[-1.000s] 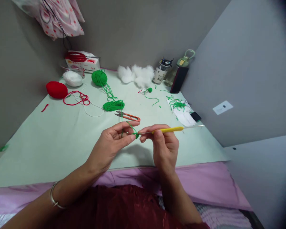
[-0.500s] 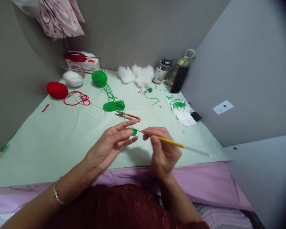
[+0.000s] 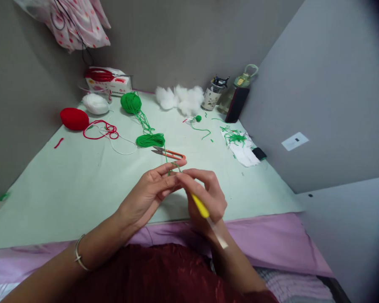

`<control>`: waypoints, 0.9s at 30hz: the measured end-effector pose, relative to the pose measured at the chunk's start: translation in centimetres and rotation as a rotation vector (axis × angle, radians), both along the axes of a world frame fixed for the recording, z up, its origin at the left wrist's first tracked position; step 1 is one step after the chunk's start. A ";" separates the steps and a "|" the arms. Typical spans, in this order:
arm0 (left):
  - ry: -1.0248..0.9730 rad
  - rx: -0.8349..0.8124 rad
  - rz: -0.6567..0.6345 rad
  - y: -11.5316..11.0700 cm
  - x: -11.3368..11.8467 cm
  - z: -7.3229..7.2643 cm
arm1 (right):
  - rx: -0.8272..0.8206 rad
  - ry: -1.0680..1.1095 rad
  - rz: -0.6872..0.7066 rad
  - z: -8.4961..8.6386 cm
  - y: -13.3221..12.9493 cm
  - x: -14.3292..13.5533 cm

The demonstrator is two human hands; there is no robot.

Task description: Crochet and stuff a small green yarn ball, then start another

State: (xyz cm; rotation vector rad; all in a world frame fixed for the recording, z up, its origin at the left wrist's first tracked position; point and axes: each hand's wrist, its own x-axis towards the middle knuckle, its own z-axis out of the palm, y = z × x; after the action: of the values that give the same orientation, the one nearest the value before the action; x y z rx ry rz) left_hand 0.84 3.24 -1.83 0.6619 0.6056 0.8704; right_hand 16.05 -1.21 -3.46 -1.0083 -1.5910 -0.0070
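My left hand (image 3: 156, 185) pinches a small piece of green crochet work, mostly hidden behind the fingers. A strand of green yarn (image 3: 166, 153) runs over its raised index finger from the loose green skein (image 3: 150, 140). In my right hand (image 3: 208, 198) is a crochet hook with a yellow grip (image 3: 200, 205) and a pale rear end slanting down to the right. Its tip meets the yarn at the left fingertips, where fingers of both hands come together. Just beyond the fingers lie orange thread snips (image 3: 173, 154), blades pointing left.
A green yarn ball (image 3: 131, 103), red yarn (image 3: 75, 119) and white yarn (image 3: 95, 104) sit at the back left. White stuffing (image 3: 180, 100) lies by the wall, beside a pen cup (image 3: 212, 94), a bottle (image 3: 242, 80) and a phone (image 3: 237, 105). Green scraps cover a tissue (image 3: 246, 155) at right.
My right hand has moved left against the left fingertips. The crochet hook has swung from nearly level to a steep slant, and the green piece is now more covered.
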 end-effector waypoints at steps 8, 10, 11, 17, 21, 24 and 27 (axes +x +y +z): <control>0.130 0.166 0.114 -0.1 -0.1 0.2 | -0.233 0.485 0.251 1.3 0.8 0.0; 0.193 0.216 0.121 -0.3 0.0 0.2 | -0.248 0.460 0.246 1.1 0.8 -0.1; 0.209 0.220 0.117 -0.4 0.0 0.2 | -0.267 0.471 0.242 0.9 0.8 -0.1; 0.247 0.226 0.123 -0.4 -0.5 0.3 | -0.378 0.682 0.387 0.4 1.1 0.7; 0.280 0.278 0.137 -0.5 -0.8 0.4 | -0.349 0.605 0.361 0.8 0.7 0.7; 0.352 0.356 0.177 -0.6 -0.7 0.5 | -0.222 0.334 0.217 1.0 0.2 0.4; 0.402 0.415 0.236 -0.7 -0.4 0.5 | -0.077 0.049 0.133 0.4 -0.1 0.1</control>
State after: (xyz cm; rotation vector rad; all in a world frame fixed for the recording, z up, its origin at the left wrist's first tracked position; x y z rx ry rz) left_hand 0.42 2.55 -1.31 1.1748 0.8861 1.1072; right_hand 16.15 -1.34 -3.03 -0.9523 -1.6210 0.1701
